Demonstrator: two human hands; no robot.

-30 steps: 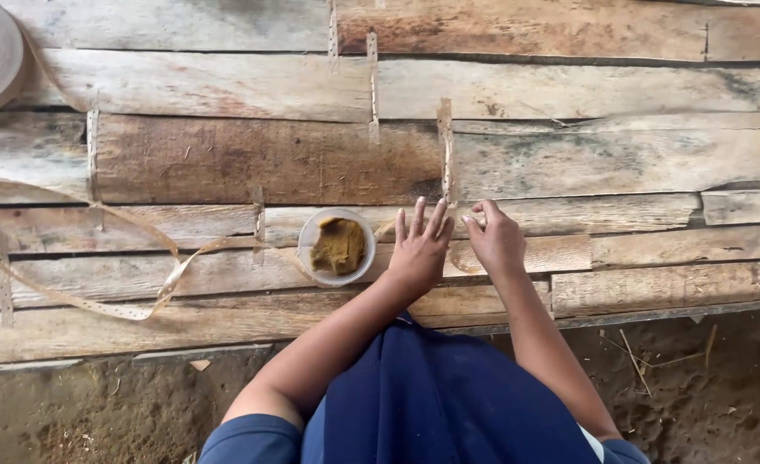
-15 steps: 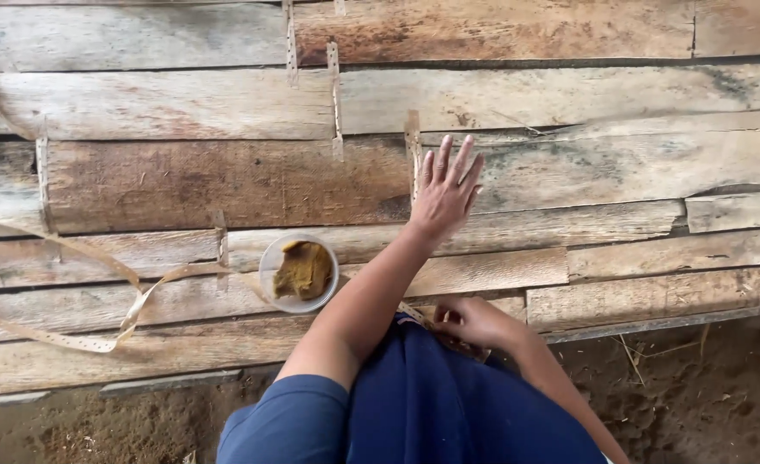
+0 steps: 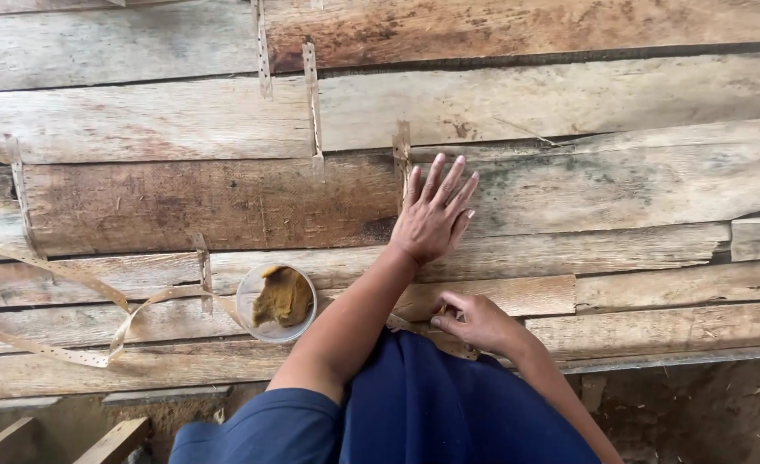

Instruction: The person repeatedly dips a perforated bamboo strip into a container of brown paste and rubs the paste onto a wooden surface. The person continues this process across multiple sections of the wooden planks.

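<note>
I see my left hand [image 3: 434,215] pressed flat on the plank wall [image 3: 569,103], fingers spread wide and holding nothing, its fingertips just beside the lower end of a short upright strip [image 3: 401,159] fixed to the boards. My right hand [image 3: 476,322] is lower, down and to the right of the left hand, close to my blue clothing [image 3: 432,404]; its thumb and fingers are pinched shut on the end of a tan perforated strip [image 3: 449,342] that runs along the plank there.

Taking the round clear container [image 3: 276,302] as my landmark: it sits on a plank ledge, holds brownish-yellow paste, and lies left of the right hand and below-left of the left hand, with my left forearm passing just to its right. Left of the container a long loose strip [image 3: 70,283] loops and trails away to the frame edge. Nothing stands between the left hand and the wall; my own forearm and clothing hide part of the strip the right hand grips.

Counted: one container, two hands, and about six short upright strips fastened across the board seams, all above or left of the container.
</note>
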